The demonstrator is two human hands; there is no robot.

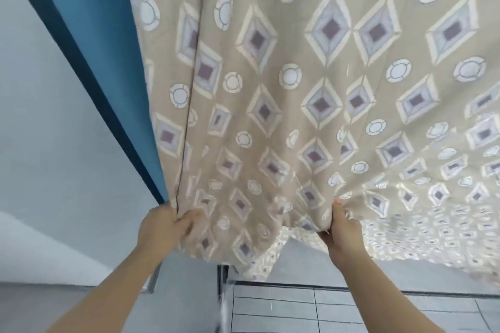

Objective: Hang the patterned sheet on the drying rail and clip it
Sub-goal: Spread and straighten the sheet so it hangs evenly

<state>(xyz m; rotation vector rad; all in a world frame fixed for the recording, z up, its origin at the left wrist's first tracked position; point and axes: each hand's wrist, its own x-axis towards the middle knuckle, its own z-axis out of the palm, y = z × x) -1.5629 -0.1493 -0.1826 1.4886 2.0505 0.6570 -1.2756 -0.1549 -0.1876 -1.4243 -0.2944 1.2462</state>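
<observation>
- The patterned sheet hangs down across most of the view: beige cloth printed with diamonds and rings, carrying no readable writing or label.
- The left hand grips the sheet's lower left edge at its seam, fingers curled round the cloth.
- The right hand pinches a bunched fold at the lower edge.
- A blue cloth hangs just beside the sheet on the left.
- Grey floor tiles show below.

I am standing in what looks like a home's laundry corner: a patterned sheet is hanging, a blue curtain and white wall left of it, grey floor tiles below it.
</observation>
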